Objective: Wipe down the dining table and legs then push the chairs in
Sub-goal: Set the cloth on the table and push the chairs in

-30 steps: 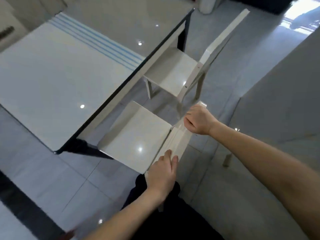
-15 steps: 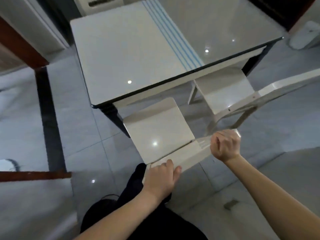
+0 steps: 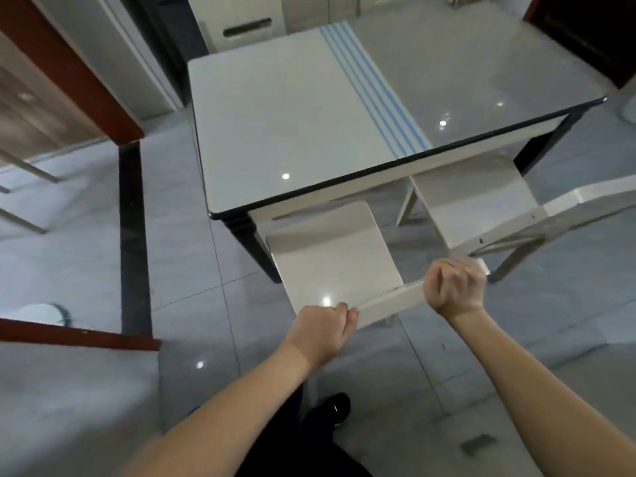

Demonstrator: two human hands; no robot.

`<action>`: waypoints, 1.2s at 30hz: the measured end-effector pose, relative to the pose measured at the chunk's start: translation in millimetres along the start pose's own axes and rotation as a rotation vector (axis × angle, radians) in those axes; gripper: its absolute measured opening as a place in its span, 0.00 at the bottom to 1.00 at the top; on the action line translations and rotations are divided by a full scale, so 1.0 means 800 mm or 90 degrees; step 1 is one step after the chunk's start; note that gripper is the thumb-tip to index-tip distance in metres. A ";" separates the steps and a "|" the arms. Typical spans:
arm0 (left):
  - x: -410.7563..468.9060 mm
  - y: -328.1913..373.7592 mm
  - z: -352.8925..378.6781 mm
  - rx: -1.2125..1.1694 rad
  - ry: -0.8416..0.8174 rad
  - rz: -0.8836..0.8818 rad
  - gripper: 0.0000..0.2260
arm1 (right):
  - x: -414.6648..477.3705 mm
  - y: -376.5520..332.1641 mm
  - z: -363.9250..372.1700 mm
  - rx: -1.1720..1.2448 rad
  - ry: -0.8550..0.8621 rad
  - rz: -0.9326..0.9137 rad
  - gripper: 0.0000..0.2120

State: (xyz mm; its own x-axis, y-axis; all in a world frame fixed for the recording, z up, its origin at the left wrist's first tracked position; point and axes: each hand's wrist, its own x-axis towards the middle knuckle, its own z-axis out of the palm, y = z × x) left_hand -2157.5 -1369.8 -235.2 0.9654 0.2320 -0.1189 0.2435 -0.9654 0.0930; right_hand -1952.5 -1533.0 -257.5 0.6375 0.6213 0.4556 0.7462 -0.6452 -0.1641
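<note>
A glossy white dining table (image 3: 292, 115) with blue stripes and a black rim fills the upper middle. Directly below its near edge stands a white chair (image 3: 330, 259), the front of its seat just under the tabletop. My left hand (image 3: 320, 330) grips the left end of that chair's backrest top and my right hand (image 3: 454, 287) is closed around the right end. A second white chair (image 3: 478, 201) stands to the right, its seat partly under the table and its backrest reaching toward the right edge.
A black table leg (image 3: 253, 246) stands just left of the near chair. A red-brown wooden frame (image 3: 79, 335) and dark floor strip (image 3: 132, 235) lie to the left. Another white chair back (image 3: 241, 25) stands beyond the table. My dark-clothed legs (image 3: 309, 442) are below.
The view has swung round so the table's long edge now faces me. The near chair's seat sits closer to the table edge, and both hands have kept their grip on the backrest.
</note>
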 end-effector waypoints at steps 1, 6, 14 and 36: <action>0.007 -0.004 -0.004 -0.002 0.008 0.000 0.21 | 0.007 -0.002 0.003 0.001 -0.004 0.002 0.14; 0.038 -0.037 -0.021 0.035 0.032 0.062 0.32 | 0.047 -0.015 0.018 0.009 -0.015 0.018 0.15; 0.111 -0.083 -0.038 -0.063 0.034 -0.013 0.23 | 0.128 -0.014 0.060 0.015 -0.034 0.035 0.20; 0.290 -0.190 -0.072 -0.083 0.034 -0.083 0.21 | 0.327 -0.003 0.174 0.012 -0.026 0.028 0.19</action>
State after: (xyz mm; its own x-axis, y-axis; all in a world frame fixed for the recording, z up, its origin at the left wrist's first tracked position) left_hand -1965.0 -1162.1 -220.2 0.9275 0.3635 -0.0867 0.3737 -0.9041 0.2072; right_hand -1760.8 -1306.9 -259.3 0.6763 0.6105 0.4122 0.7208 -0.6639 -0.1994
